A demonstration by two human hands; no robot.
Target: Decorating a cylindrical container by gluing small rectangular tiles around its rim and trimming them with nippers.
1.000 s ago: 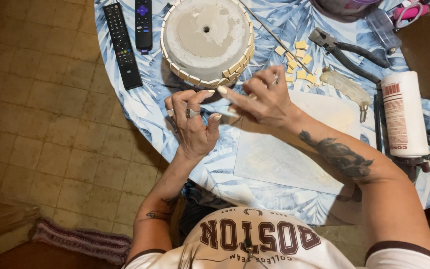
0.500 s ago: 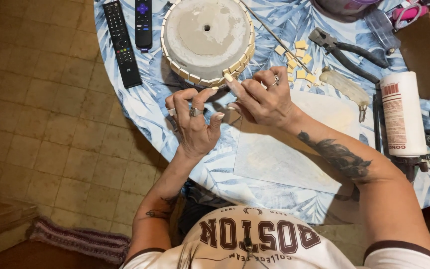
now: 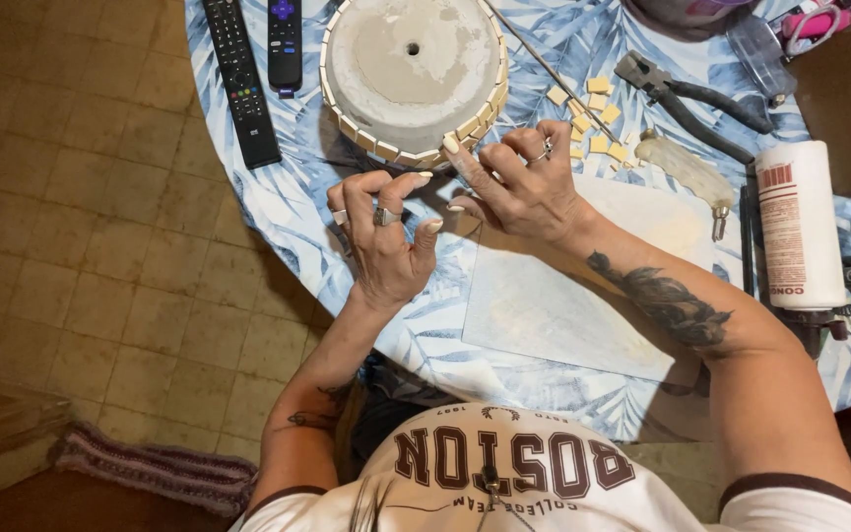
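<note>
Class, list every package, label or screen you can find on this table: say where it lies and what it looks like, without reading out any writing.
Tube of filler: lying at the table's right edge; white cylinder, red and white printed label.
No screens; the two black remotes at upper left show only buttons.

White cylindrical tube (image 3: 798,225) with orange-red label, table's right edge

A: What's the person wearing?
B: White tee, dark brown trim showing at the sleeves, brown block lettering. Rings are sitting on left hand (image 3: 383,246) and right hand (image 3: 524,192).
A: Arms?
B: Dark tattoos showing on both forearms.
</note>
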